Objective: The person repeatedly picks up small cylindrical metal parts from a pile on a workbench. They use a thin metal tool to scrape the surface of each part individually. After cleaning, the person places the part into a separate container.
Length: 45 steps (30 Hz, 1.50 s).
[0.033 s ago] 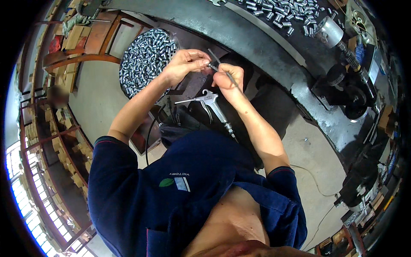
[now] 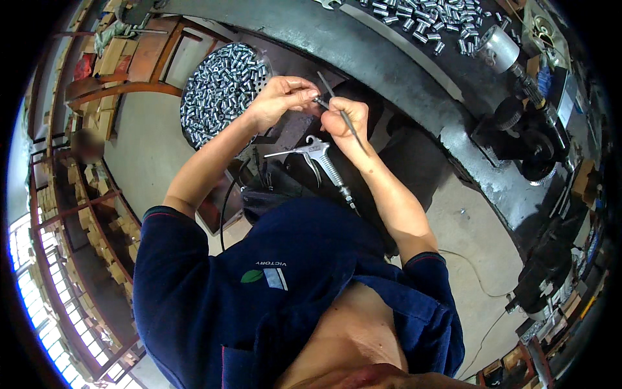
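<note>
My left hand pinches a small shiny metal sleeve between thumb and fingers; most of it is covered by the fingertips. Close beside it, my right hand is closed round a thin grey metal rod, which slants from above the fingers down across the hand toward the wrist. A short dark shaft points from the right fingers to the sleeve; whether it joins the rod is hidden. Below both hands, a silver air blow gun lies across my lap, untouched.
A round container heaped with metal sleeves stands left of my hands. More loose sleeves lie on the dark workbench. At the right, a machine with a metal cylinder sits on the bench. Wooden shelving lines the left.
The rod in my right hand has turned slightly, its lower end now lying further toward the wrist. Both hands stay in nearly the same place.
</note>
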{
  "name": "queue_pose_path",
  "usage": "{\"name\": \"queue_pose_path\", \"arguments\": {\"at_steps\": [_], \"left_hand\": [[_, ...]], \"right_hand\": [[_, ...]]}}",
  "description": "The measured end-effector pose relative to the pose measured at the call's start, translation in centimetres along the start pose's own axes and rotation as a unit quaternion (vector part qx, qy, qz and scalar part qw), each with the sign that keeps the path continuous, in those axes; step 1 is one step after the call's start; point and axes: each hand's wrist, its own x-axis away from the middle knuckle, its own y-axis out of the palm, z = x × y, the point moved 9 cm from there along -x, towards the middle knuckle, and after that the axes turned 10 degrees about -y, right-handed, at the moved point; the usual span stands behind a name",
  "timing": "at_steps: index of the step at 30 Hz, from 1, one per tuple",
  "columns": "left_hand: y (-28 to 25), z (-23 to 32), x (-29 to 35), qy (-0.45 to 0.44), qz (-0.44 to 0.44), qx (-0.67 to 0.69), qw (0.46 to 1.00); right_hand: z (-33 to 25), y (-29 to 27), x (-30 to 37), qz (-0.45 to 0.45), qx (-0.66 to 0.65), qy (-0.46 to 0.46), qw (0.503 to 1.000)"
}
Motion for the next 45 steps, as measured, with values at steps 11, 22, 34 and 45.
{"name": "queue_pose_path", "arguments": {"at_steps": [11,22,34,45], "left_hand": [[0.6,0.8,0.1,0.080,-0.011,-0.050,0.996],[-6.2,3.2,1.0,0.213,0.255,-0.448,0.830],[-3.3,3.7,1.6,0.273,0.231,-0.536,0.765],[0.1,5.7,2.0,0.342,0.203,-0.557,0.729]], "right_hand": [[2.3,1.1,0.5,0.040,-0.304,0.150,0.940],[-2.3,1.3,0.0,-0.016,-0.184,0.098,0.978],[-2.4,1.7,0.0,-0.040,-0.226,0.098,0.968],[-0.1,1.7,-0.1,-0.057,-0.120,0.069,0.989]]}}
